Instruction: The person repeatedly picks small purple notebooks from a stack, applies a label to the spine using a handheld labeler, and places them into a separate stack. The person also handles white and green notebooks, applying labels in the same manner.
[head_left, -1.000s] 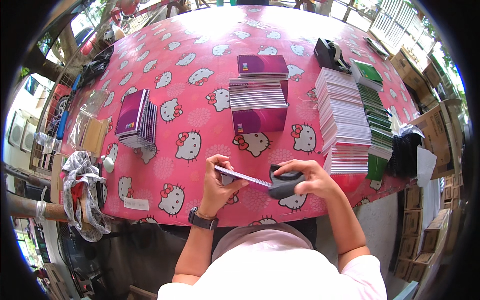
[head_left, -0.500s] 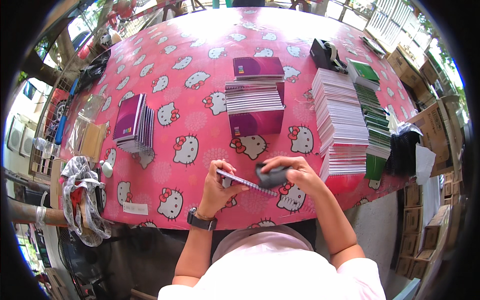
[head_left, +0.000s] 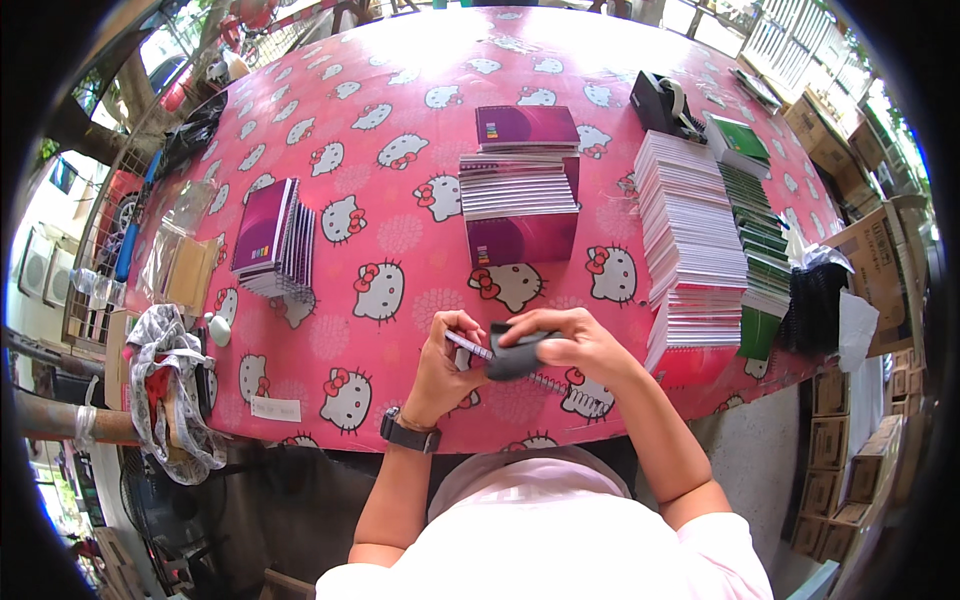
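My left hand (head_left: 447, 372), with a dark watch on the wrist, is closed on a thin spiral notebook (head_left: 468, 344) held edge-on above the table's near side. A dark grey handheld tool (head_left: 518, 358) is gripped in my right hand (head_left: 570, 338) and covers the notebook's middle; its exact kind is unclear. Past the tool, a thin wire coil (head_left: 590, 398) shows below my right hand. Beyond my hands stands a block of purple notebooks (head_left: 520, 232) stacked in rows. A smaller stack of purple notebooks (head_left: 265, 225) sits to the left.
Long rows of white-edged notebooks (head_left: 690, 220) and green notebooks (head_left: 760, 270) line the right, with a black tape dispenser (head_left: 660, 105) behind. Black coils (head_left: 818, 305) lie at the right edge. A patterned cloth (head_left: 165, 390) hangs at the left edge, near a white label strip (head_left: 276, 409).
My right hand has moved the dark tool left along the notebook's edge, closer to my left hand. The view has shifted slightly.
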